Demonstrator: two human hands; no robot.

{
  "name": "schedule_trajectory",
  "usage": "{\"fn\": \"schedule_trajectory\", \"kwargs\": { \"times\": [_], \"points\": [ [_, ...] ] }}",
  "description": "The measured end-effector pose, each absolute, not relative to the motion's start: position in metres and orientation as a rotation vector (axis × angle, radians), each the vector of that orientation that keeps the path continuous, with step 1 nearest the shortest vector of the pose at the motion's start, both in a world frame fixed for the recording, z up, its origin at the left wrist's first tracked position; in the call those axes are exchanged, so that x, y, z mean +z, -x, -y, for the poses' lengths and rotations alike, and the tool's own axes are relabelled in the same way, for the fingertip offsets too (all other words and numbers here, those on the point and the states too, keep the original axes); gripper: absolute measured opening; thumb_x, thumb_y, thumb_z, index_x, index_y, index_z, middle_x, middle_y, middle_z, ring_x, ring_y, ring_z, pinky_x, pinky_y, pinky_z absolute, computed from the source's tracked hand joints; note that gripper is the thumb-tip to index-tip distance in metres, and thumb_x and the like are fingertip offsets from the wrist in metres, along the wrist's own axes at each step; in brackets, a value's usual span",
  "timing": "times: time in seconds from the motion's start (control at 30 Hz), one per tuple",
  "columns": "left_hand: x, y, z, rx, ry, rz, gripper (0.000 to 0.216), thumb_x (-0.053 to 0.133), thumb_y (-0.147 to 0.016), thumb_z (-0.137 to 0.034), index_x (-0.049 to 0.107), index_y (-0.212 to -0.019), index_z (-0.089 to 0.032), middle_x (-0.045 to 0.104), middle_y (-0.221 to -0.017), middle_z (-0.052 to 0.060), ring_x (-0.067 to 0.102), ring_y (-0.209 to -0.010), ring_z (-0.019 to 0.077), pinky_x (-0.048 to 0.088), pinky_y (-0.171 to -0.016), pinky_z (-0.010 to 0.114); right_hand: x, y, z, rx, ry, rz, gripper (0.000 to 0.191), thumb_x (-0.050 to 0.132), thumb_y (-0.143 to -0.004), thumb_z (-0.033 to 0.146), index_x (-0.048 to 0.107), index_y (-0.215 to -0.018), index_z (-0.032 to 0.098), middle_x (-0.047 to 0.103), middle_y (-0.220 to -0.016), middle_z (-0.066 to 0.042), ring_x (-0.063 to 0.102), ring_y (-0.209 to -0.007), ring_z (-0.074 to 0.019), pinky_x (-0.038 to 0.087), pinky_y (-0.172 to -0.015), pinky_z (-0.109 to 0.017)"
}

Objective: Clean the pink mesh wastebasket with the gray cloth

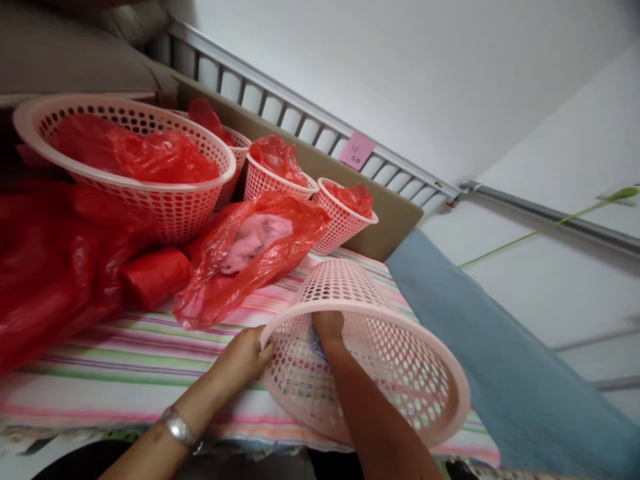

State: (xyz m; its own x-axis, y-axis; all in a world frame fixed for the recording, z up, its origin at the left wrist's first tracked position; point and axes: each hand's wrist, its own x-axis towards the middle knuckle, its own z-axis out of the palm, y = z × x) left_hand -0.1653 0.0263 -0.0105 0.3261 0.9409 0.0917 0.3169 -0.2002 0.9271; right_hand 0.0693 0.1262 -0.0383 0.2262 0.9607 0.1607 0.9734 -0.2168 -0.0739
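A pink perforated plastic basket (pixel 400 360) lies on its side on the striped cloth (pixel 140 347), its mouth turned toward me. My left hand (pixel 245 357), a metal watch on its wrist, grips the basket's rim at the left. My right hand (pixel 327 328) reaches deep inside the basket, fingers curled against its bottom; what they touch is hidden. Just beyond the basket lies a red plastic bag (pixel 250 257) with something pale pink inside.
Several pink baskets (pixel 165 200) holding red bags stand along the back against a brown board (pixel 395 220). More red bags (pixel 55 267) pile up at the left. A blue cloth (pixel 475 347) runs along the right, beside a white wall with a metal rail (pixel 310 120).
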Motion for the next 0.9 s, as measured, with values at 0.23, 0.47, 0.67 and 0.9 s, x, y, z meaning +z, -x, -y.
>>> {"fn": "schedule_trajectory", "kwargs": {
  "times": [0.23, 0.47, 0.67, 0.9],
  "points": [
    [-0.041, 0.140, 0.000, 0.943, -1.329, -1.062, 0.027, 0.058, -0.074, -0.033, 0.063, -0.092, -0.013, 0.072, -0.077, 0.006, 0.064, -0.064, 0.0181, 0.049, -0.059, 0.027, -0.042, -0.073, -0.127, -0.054, 2.375, 1.750, 0.037, 0.044, -0.088, 0.030, 0.060, -0.119, 0.018, 0.062, -0.120, -0.012, 0.055, -0.112, -0.0258, 0.038, -0.093, -0.032],
    [-0.065, 0.123, 0.015, 0.800, -1.102, -1.032, 0.047, 0.046, -0.074, -0.060, 0.052, -0.060, -0.016, 0.054, -0.037, 0.000, 0.052, -0.033, 0.0130, 0.044, -0.038, 0.025, -0.042, -0.041, -0.058, 0.033, 2.279, 1.627, 0.056, 0.053, -0.080, 0.038, 0.045, -0.130, 0.015, 0.066, -0.110, -0.012, 0.063, -0.098, -0.0244, 0.045, -0.079, -0.029],
    [-0.052, 0.126, 0.007, 0.847, -1.170, -1.047, 0.042, 0.048, -0.075, -0.056, 0.053, -0.063, -0.016, 0.052, -0.035, -0.002, 0.051, -0.030, 0.0123, 0.039, -0.034, 0.021, -0.056, -0.015, 0.041, 0.184, 1.928, 1.751, 0.045, 0.055, -0.074, 0.026, 0.051, -0.118, 0.017, 0.066, -0.103, -0.010, 0.063, -0.095, -0.0232, 0.045, -0.080, -0.028],
    [-0.036, 0.147, -0.001, 0.877, -1.337, -1.063, 0.018, 0.047, -0.079, -0.035, 0.050, -0.076, -0.017, 0.055, -0.043, -0.005, 0.051, -0.033, 0.0115, 0.037, -0.033, 0.019, -0.039, -0.030, -0.023, 0.059, 2.172, 1.666, 0.056, 0.056, -0.077, 0.031, 0.045, -0.128, 0.013, 0.063, -0.113, -0.012, 0.061, -0.101, -0.0247, 0.044, -0.081, -0.031]
  ]
}}
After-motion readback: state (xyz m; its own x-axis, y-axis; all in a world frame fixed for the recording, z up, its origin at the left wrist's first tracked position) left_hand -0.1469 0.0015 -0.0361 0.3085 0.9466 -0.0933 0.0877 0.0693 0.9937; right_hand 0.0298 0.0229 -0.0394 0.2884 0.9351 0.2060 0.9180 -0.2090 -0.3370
